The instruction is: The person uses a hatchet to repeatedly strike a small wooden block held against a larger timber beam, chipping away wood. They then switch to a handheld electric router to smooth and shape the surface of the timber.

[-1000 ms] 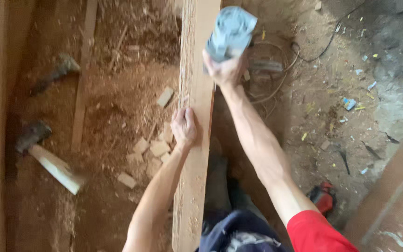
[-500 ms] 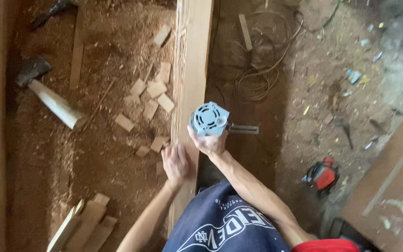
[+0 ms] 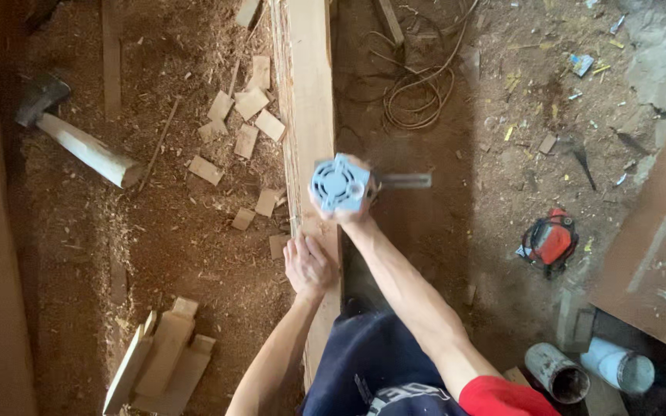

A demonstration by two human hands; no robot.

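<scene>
View from above of a long wooden plank (image 3: pixel 307 92) running lengthwise over a sawdust-covered floor (image 3: pixel 156 231). The left hand (image 3: pixel 309 266) lies flat, fingers spread, pressed on the near part of the plank. The right hand (image 3: pixel 348 212) is closed around a blue power tool (image 3: pixel 340 185), its round vented housing facing the camera, held on the plank just beyond the left hand. Offcut blocks (image 3: pixel 244 123) and a hammer (image 3: pixel 79 131) lie left; a coiled cable (image 3: pixel 414 96) and red tool (image 3: pixel 550 243) right.

Pale blue power tool (image 3: pixel 339 185), pale yellow plank (image 3: pixel 310 100), red sleeve (image 3: pixel 502 397) (reddish sawdust (image 3: pixel 156 223) beneath).
</scene>
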